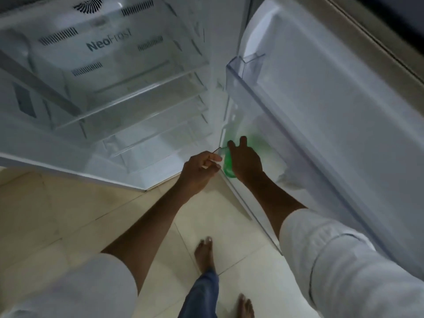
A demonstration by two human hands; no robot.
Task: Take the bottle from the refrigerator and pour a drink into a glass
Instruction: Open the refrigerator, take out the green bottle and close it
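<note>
A green bottle (pixel 228 165) stands in the lower shelf of the open refrigerator door (pixel 332 115), partly blurred behind the clear plastic. My right hand (pixel 246 160) is wrapped around the bottle from the right side, fingers over its top. My left hand (pixel 199 171) is beside the bottle on the left, fingers curled near the door's hinge edge; whether it touches the bottle is unclear. No glass is in view.
The refrigerator interior (pixel 114 88) holds clear glass shelves and a bottom drawer. A clear upper door bin (pixel 243 74) juts out above the bottle. Below are a tiled floor (pixel 68 214) and my bare feet (pixel 205 253).
</note>
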